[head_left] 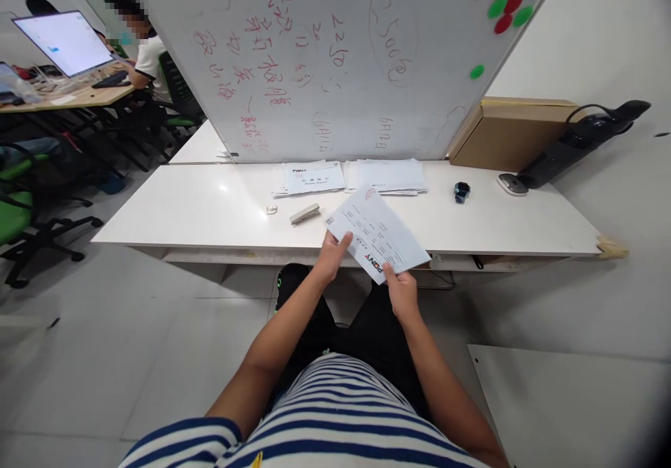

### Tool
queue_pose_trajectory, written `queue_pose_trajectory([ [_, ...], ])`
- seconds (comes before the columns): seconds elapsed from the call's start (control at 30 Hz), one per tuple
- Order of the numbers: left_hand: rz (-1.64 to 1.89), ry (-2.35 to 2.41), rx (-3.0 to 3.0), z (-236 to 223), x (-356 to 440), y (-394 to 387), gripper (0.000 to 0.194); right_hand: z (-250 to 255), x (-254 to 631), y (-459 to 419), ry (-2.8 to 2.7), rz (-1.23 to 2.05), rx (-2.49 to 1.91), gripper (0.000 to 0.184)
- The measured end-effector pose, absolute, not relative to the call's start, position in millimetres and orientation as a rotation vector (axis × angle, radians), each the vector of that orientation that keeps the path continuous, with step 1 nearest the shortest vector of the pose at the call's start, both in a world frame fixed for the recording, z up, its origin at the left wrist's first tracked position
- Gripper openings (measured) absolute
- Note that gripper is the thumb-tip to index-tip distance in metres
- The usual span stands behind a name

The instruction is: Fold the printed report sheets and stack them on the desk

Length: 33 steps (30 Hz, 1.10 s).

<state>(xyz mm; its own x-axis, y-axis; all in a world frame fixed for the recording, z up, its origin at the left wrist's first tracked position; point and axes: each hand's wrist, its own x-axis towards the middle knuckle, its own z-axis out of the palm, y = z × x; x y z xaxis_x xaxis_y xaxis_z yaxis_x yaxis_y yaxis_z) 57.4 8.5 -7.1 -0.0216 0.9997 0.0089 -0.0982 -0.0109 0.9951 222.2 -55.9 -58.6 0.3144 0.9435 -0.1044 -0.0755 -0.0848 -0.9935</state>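
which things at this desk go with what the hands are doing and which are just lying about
Part of it, or likely so:
PONY-printed paper, held by left hand and right hand
left paper stack
right paper stack
stapler (untouched, a guess)

Apparently just lying about:
wristwatch
computer mouse
black bottle
cardboard box

Two paper stacks point(314, 177) point(394, 174), one stapler point(305, 214)
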Motion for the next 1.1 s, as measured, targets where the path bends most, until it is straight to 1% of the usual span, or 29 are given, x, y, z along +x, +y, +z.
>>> queue_pose_trajectory([
  [0.07, 1.327, 1.330, 1.318, -2, 31, 27, 0.058, -68, 238, -69, -0.780, 1.051, -1.399, 0.045],
  [0.13, 1.276, 1.570, 1.604, 2, 1, 50, 0.054, -73, 253, -83, -0.729, 1.081, -1.414, 0.039],
  [0.23, 1.018, 1.858, 1.928, 3, -32, 84, 0.054, -72, 268, -101, -0.695, 1.179, -1.419, 0.032],
  [0.33, 0.628, 1.935, 2.062, -5, -44, 105, 0.039, -66, 273, -109, -0.641, 1.271, -1.413, 0.033],
  [0.4, 0.487, 1.930, 2.125, -10, -45, 110, 0.037, -61, 273, -109, -0.608, 1.305, -1.414, 0.035],
  [0.63, 0.456, 1.788, 2.238, -11, -41, 105, 0.043, -54, 258, -83, -0.687, 1.405, -1.435, 0.037],
  [0.87, 0.432, 1.785, 2.226, -5, -40, 103, 0.039, -59, 230, -48, -0.816, 1.460, -1.418, 0.032],
  [1.1, 0.480, 1.811, 2.265, -10, -39, 103, 0.040, -63, 222, -34, -0.835, 1.454, -1.391, 0.037],
])
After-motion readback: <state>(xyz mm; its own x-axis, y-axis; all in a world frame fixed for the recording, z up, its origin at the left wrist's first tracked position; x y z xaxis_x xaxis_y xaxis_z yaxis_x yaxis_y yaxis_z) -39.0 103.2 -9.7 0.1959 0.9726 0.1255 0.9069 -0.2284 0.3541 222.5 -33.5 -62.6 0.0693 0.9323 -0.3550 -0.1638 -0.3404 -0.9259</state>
